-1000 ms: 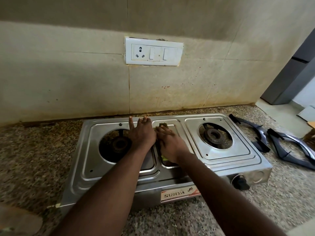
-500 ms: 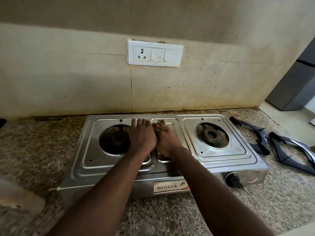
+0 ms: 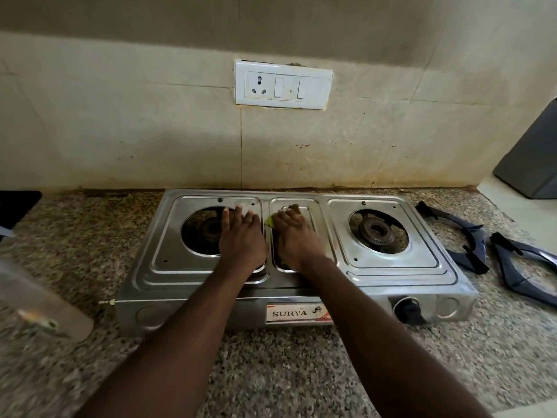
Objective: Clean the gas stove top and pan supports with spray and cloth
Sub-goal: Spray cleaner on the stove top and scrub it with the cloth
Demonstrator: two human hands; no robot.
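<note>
Two forearms reach from the near edge across the speckled counter (image 3: 271, 372). At its near left lies a blurred, clear thing (image 3: 42, 309) that may be the spray bottle; I cannot tell for sure.

Beyond it stands the stove (image 3: 391, 267), with one knob (image 3: 408, 309) on its front at the right. The left hand (image 3: 241, 236) lies flat on the steel, fingers straight, holding nothing. It rests at the right rim of the left burner (image 3: 205, 230) opening, seemingly to steady the stove. The right hand (image 3: 297, 236) presses the cloth (image 3: 270, 220) down on the narrow middle panel. Its fingers lie over the cloth rather than curling round it, as far as shows. Only a yellow-green edge peeks out to the left of the fingers.

By my judgement, the task is in the wiping step and about midway. The steel around the right burner (image 3: 376, 230) shines, but whether it has been wiped I cannot tell. Dark grime shows in the middle panel under the right hand.

Both pan supports (image 3: 470, 239) lie on the counter just right of the stove, one beside the other. They are off the burners and untouched now. Cleaning them and setting them back looks to be what is left, along with the rest of the top.
</note>
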